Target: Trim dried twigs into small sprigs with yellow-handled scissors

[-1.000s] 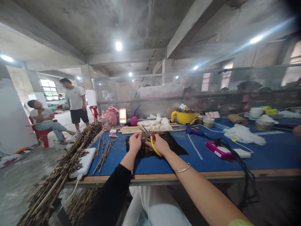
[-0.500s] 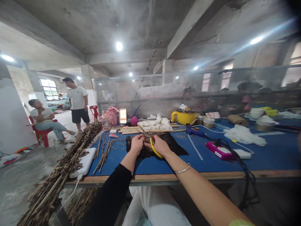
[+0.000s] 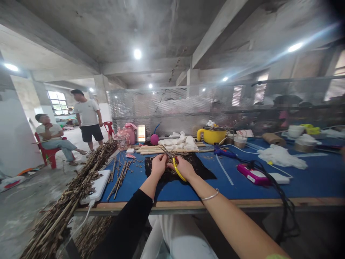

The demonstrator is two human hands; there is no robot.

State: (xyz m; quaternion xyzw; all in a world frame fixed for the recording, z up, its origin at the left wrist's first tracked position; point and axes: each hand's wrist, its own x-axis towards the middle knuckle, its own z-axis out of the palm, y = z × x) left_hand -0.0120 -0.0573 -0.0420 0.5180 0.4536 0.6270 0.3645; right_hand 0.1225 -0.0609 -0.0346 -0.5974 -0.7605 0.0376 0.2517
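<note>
My right hand (image 3: 184, 169) is closed round the yellow-handled scissors (image 3: 178, 172), whose metal blades point up and left past my fingers. Close beside it, my left hand (image 3: 159, 166) has its fingers pinched together near the blades; what they hold is too small and hidden to make out. Both hands are over a black cloth (image 3: 204, 169) on the blue tabletop, with bits of dry brown plant matter scattered on it. Cut dry stalks (image 3: 122, 178) lie on the table left of my left hand.
A long bundle of dried stalks (image 3: 78, 187) overhangs the left edge beside a white device (image 3: 100, 185). Behind are wooden sticks (image 3: 148, 151), white cloth (image 3: 183, 141) and a yellow pot (image 3: 214, 136). A blue glue gun (image 3: 225, 152) and purple box (image 3: 252, 175) lie right. Two people are left.
The view has shifted very slightly. Both hands and the scissors stay in almost the same place over the black cloth, with only a small movement of the fingers.
</note>
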